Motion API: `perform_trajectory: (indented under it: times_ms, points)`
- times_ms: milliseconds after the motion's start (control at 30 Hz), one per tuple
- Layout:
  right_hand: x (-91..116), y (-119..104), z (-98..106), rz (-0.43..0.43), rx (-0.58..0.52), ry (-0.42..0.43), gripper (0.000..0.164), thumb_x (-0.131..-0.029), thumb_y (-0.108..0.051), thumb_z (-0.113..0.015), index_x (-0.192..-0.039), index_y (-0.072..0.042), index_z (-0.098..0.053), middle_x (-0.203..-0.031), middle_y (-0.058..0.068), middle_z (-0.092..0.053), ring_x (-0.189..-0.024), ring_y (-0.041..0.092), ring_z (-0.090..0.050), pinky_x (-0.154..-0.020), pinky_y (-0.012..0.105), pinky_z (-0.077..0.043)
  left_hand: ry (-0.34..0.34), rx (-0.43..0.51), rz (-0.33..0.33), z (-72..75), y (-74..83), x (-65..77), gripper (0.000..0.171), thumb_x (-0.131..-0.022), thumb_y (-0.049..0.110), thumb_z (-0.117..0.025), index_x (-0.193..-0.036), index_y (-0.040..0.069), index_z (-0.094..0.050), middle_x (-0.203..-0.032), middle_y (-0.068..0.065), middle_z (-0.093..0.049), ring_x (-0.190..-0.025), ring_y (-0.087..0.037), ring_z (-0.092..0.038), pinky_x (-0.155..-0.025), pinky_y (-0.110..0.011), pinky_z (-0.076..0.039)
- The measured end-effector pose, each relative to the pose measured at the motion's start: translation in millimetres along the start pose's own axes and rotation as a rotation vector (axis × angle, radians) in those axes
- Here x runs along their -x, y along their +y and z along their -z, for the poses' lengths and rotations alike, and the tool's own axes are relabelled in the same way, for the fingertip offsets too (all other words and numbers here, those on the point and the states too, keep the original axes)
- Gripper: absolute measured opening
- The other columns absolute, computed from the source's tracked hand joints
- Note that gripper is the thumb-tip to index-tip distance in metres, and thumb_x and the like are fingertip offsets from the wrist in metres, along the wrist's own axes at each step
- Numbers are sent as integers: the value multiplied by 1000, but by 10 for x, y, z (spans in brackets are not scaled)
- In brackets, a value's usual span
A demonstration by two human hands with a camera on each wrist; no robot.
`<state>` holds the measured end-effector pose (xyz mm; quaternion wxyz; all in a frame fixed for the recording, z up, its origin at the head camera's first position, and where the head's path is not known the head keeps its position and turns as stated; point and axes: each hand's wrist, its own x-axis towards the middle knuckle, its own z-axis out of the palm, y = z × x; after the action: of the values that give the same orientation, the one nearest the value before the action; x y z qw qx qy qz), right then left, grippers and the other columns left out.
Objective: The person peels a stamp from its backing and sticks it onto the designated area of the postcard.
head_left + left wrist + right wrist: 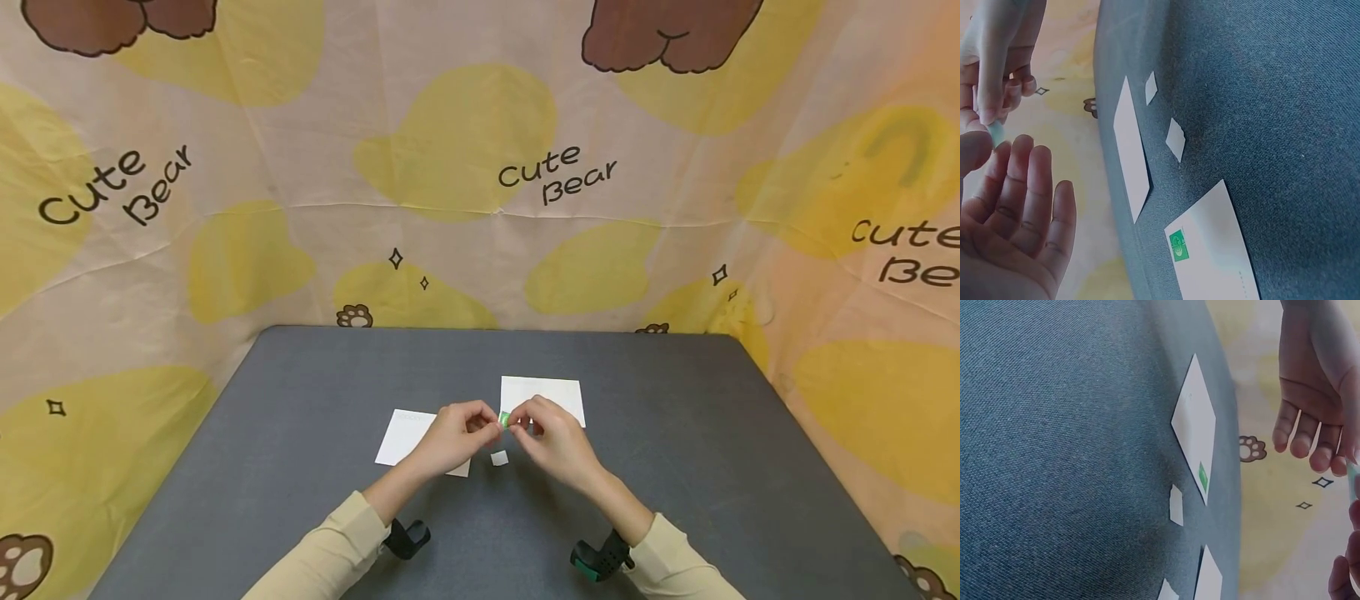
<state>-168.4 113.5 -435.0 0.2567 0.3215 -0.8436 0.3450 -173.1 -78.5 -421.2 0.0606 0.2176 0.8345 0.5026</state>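
In the head view, a small green stamp (505,419) is held up above the table between both hands. My left hand (457,433) pinches its left side with thumb and index finger, and my right hand (551,440) pinches the right side. The left wrist view shows the stamp (996,132) edge-on, pale green, between the fingertips. Beneath my left hand lies a white card (403,433), partly covered; a green printed stamp (1179,245) sits at its corner. Behind my right hand is another white card (551,390).
A small white paper piece (499,458) lies on the dark grey table (337,375) between the forearms. The left wrist view shows a second small white piece (1151,88). A patterned cloth (450,150) hangs behind the table.
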Motion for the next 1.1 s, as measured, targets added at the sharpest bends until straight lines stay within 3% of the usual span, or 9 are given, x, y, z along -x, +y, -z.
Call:
perform_trajectory:
  times_ms: [100,267,533,1100]
  points:
    - [11,0,-5,-5,-1,-7,19,-74,-3,-73,-82,-17,-63,-73,-12,-52,-61,2,-42,-54,14,-35,8,-5,2,0,4,-3,8,-88,18,-61,-85,12,-65,-80,-10,-69,-64,-13,-62,-54,-21,-45]
    - [19,-5,0,-9,-10,-14,19,-73,-3,-73,-83,-16,-62,-73,-10,-52,-61,2,-41,-54,14,-36,21,-4,6,-1,9,-5,6,-87,15,-62,-83,11,-64,-78,-9,-68,-69,-26,-64,-53,-21,-44]
    - [26,21,16,-69,-12,-11,16,-75,-6,-71,-83,-15,-62,-73,-12,-51,-59,8,-46,-53,16,-36,71,-59,22,-9,3,-16,5,-84,13,-64,-79,12,-64,-70,5,-64,-59,-6,-56,-51,-20,-43]
    - [26,70,30,-163,-1,13,13,-77,-5,-69,-85,-12,-61,-70,-8,-49,-57,2,-40,-50,16,-35,83,-81,-15,-116,10,-41,5,-83,13,-65,-78,12,-64,-70,4,-62,-59,-5,-53,-51,-19,-42]
